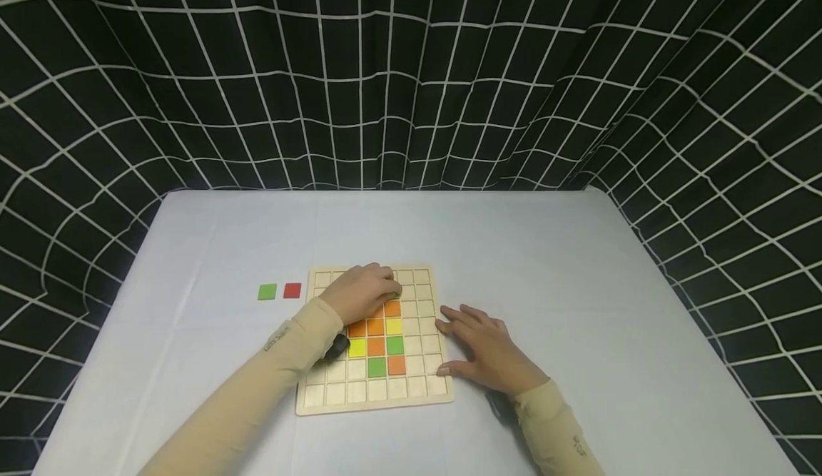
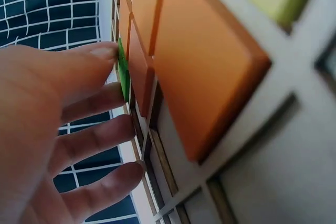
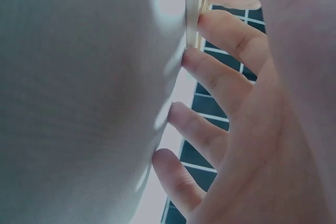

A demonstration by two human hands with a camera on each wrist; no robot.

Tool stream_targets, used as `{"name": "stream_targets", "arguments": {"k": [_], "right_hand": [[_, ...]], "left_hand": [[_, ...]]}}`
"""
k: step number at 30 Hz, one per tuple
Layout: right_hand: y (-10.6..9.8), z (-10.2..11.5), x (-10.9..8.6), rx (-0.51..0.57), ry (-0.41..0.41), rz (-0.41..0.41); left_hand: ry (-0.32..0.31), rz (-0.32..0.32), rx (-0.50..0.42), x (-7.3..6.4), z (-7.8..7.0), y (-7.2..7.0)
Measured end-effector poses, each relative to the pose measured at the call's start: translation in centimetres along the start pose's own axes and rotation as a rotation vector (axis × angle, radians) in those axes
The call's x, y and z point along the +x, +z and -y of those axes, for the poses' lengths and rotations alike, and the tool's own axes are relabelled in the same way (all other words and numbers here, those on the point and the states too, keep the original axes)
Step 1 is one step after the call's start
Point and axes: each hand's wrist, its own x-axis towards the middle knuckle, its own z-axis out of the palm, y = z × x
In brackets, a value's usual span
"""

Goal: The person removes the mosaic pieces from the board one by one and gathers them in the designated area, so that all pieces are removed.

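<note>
A light wooden grid board (image 1: pixel 420 385) lies on the table, its middle cells filled with orange, yellow and green square tiles. My left hand (image 1: pixel 362 292) reaches over the upper part of the board. In the left wrist view, its thumb and forefinger pinch a green tile (image 2: pixel 124 72) beside the orange tiles (image 2: pixel 202 61); whether that tile sits fully in a cell I cannot tell. At the board's right edge rests my right hand (image 1: pixel 484 347), fingers spread. In the right wrist view, its fingertips (image 3: pixel 195 59) touch the table and the board's side.
To the left of the board, a loose green tile (image 1: pixel 267 292) and a red tile (image 1: pixel 292 290) lie side by side on the white tabletop (image 1: pixel 546 247). A black curtain with a white grid (image 1: pixel 385 90) surrounds the table's back and sides.
</note>
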Motion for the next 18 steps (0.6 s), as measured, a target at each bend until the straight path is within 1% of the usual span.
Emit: {"name": "stream_targets", "arguments": {"k": [8,14,18], "right_hand": [[0.11,-0.02,0.07,0.015,0.007,0.006],[0.11,-0.04,0.06,0.003,0.012,0.008],[0.08,-0.04,0.04,0.013,0.019,0.008]], "left_hand": [[0.016,0.0,-0.004,-0.1,0.35,0.16],[0.037,-0.04,-0.029,-0.32,0.6,0.43],[0.031,-0.04,-0.031,-0.42,0.62,0.54]]}}
